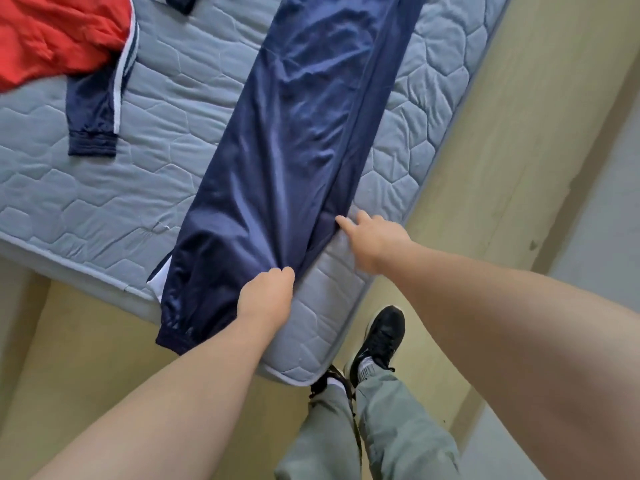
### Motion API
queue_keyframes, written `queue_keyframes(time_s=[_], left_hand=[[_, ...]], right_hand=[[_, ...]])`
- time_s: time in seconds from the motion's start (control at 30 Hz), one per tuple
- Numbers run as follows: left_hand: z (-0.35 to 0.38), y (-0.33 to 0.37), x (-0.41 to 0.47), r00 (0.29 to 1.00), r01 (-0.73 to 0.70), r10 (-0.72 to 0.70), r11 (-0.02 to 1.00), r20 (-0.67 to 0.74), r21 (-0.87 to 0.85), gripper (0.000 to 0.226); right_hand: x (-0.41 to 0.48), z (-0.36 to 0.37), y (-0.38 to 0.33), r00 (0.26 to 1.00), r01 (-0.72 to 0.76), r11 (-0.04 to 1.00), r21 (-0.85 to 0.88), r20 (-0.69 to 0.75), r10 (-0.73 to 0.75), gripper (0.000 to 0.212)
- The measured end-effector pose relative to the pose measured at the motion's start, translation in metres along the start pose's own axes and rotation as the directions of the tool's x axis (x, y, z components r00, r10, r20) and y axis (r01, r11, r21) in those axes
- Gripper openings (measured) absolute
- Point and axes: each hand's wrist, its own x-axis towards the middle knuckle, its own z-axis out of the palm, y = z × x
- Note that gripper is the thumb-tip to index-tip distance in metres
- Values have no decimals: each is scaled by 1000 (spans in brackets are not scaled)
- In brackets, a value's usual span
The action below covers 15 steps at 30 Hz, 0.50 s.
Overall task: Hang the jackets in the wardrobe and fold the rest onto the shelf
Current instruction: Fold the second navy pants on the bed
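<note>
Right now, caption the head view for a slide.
Left hand pinches navy track pants on the mattress; right hand touches their edge.

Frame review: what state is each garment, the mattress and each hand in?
mattress: bare, quilted
navy trousers: spread lengthwise on the mattress, cuff hanging over its near edge
left hand: pinches the trouser fabric above the cuff
right hand: touches the trousers' side edge, not gripping
red garment: crumpled, unfolded
striped navy sleeve: lying flat, unfolded
</note>
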Motion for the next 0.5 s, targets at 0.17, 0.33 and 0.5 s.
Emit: queue_keyframes(time_s=[0.17, 0.33, 0.5], left_hand=[[-39, 2, 0, 987, 2, 28, 982, 155, -190, 18], [-133, 8, 36, 999, 38, -44, 941, -10, -335, 17], [-197, 44, 115, 992, 89, -116, 912, -42, -401, 14]], right_hand=[[-5, -47, 16, 981, -14, 999, 39, 192, 6, 80], [12, -145, 59, 994, -88, 988, 130, 76, 78, 48], [89, -239, 138, 941, -203, 777, 596, -102, 324, 26]])
